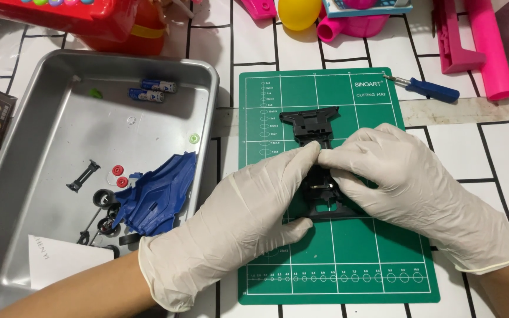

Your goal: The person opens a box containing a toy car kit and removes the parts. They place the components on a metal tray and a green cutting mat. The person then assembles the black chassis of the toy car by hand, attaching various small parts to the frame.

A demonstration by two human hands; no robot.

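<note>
tray (7, 176) crowds left, bare mat (349, 265) below

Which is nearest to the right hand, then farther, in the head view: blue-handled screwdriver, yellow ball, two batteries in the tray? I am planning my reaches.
1. Blue-handled screwdriver, above the right hand, by the green mat's top right corner.
2. Yellow ball, at the top edge, up and left.
3. Two batteries, far left in the metal tray.

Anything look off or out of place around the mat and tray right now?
Nothing stands out. Both hands, left and right, grip the black chassis on the green mat; loose parts and two batteries stay inside the tray.
</note>
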